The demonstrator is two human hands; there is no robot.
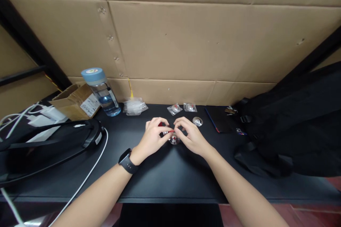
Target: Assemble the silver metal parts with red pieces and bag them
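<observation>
My left hand (pixel 156 133), with a black watch (pixel 128 160) on its wrist, pinches a small red piece (pixel 171 131) between thumb and forefinger. From the other side my right hand (pixel 190 136) closes thumb and fingertips at the end of the same piece. Right below the fingertips, on the black table (pixel 170 177), sits a shiny clear round disc (pixel 174 140) with a red centre, which looks like a suction cup. More red and clear material shows behind my left fingers, mostly hidden. A similar round disc (pixel 197 121) lies loose beyond my right hand.
Two bagged discs (pixel 175 108) (pixel 190 107) lie by the cardboard wall (pixel 186 42). Plastic bags (pixel 134 106), a water bottle (pixel 102 94) and a cardboard box (pixel 77 103) stand left, near a black case (pixel 53 145) and white cable (pixel 98 159). Right are a dark notebook (pixel 220 118), keys (pixel 230 110) and a backpack (pixel 293 124).
</observation>
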